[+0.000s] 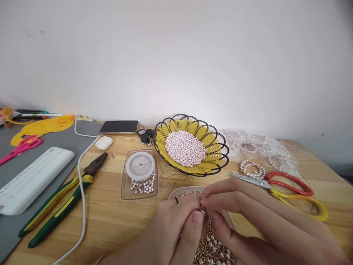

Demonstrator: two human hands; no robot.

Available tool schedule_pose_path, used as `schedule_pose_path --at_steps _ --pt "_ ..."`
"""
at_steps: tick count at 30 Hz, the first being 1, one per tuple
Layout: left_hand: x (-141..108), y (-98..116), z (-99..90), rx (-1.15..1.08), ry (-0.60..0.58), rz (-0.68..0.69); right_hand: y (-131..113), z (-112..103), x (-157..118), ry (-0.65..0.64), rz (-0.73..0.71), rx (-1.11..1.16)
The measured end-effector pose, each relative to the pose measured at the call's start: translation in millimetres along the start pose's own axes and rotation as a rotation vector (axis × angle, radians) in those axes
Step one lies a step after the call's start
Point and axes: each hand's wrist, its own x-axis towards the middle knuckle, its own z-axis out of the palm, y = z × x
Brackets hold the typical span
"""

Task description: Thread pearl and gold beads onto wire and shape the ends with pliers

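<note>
My left hand (176, 224) and my right hand (242, 217) meet at the front of the wooden table, fingertips pinched together on a small pearl bead piece (202, 211). Below them hangs or lies a strip of pearl and gold beadwork (213, 250). A shallow pink tray (176, 192) with beads sits just behind my fingers, mostly hidden. A yellow wire basket (212, 147) full of pale pink pearls (184, 147) stands further back.
A clear box (127, 191) holds a thread spool (140, 165) and loose pearls. Red and yellow scissors (289, 186) lie at the right, green pliers (60, 200) and a white cable (81, 191) at the left. Phone (119, 126), earbud case (104, 142), keys, pearl bracelets (251, 168), pink scissors (22, 146).
</note>
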Motion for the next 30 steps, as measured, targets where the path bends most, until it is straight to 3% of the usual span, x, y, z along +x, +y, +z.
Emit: schedule_pose_path --at_steps 3,9,14,17,20,26,30 --pt "3.2 0.3 -1.7 -0.089 -0.033 -0.014 -1.9 -0.6 -0.6 0.013 -0.005 -0.006" --pt "5.6 2.2 -1.8 -0.11 0.035 -0.007 2.9 -0.6 0.4 -0.015 -0.112 -0.002" --pt "2.8 5.1 2.4 -0.217 0.06 -0.09 4.1 -1.2 0.0 -0.041 -0.052 -0.007" --pt "0.6 5.4 2.5 -0.328 -0.067 -0.156 2.8 -3.1 -1.4 -0.049 -0.052 -0.033" --pt "-1.0 6.2 1.1 -0.261 -0.119 -0.216 2.0 -3.5 -3.2 -0.059 -0.031 -0.033" --pt "-1.0 8.1 2.1 -0.119 -0.028 -0.153 3.7 0.8 -1.7 -0.08 -0.009 -0.044" --pt "-2.0 9.8 0.8 -0.083 -0.044 -0.249 4.8 -1.3 1.2 -0.028 0.031 -0.159"
